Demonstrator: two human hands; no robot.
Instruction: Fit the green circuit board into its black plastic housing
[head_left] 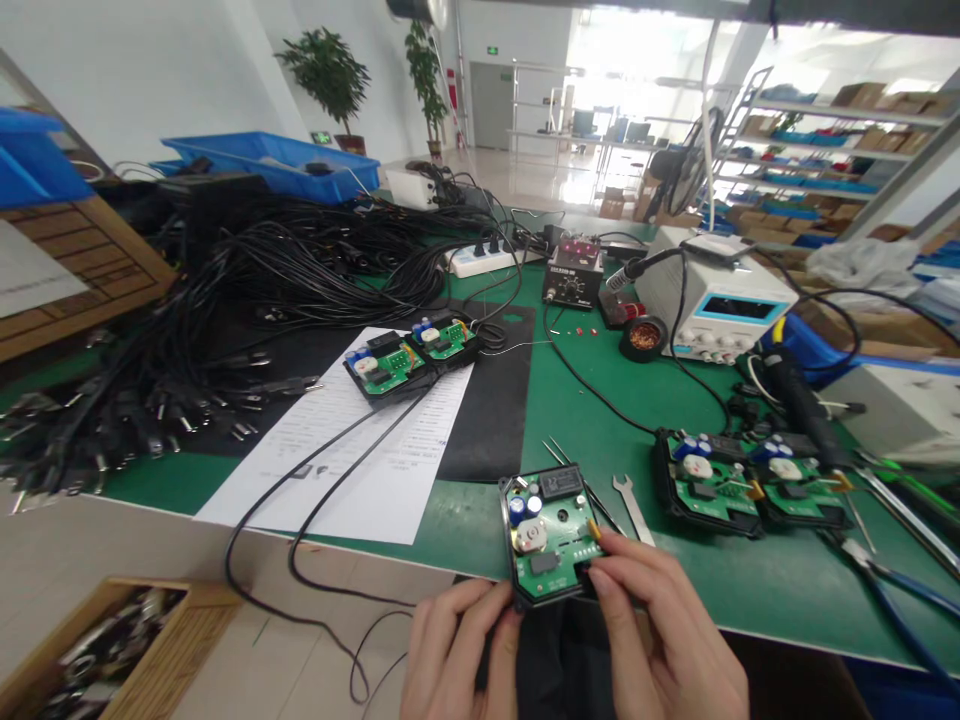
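Left hand [457, 650]: closed on the near left corner of the circuit board module [551, 535], thumb against its black casing edge.
Right hand [660, 640]: closed on the near right edge of the same module, fingertips by the small yellow part.
Module position: held at the near edge of the worktop [787, 590], tilted slightly up toward the camera, green board facing up in an open black shell.
Handling: likely light and rigid; the capacitors, relay and solder joints look fragile, so the black shell edges are the safer place to grip, not the component side.
Beside it: a small flat wrench [632, 507] just to the right; two more open modules [750, 485] farther right, near blue-handled pliers [892, 595].
Middle: a printed sheet [352, 440] with two wired modules [412, 360] resting on it, over a black mat.
Left: a large heap of black power cables [187, 330].
Far: soldering station [572, 272], bench power supply [724, 300], power strip [484, 258].
Surface: green mat, flat and matte.
Room: bright workshop with shelving, blue bins, potted plants.
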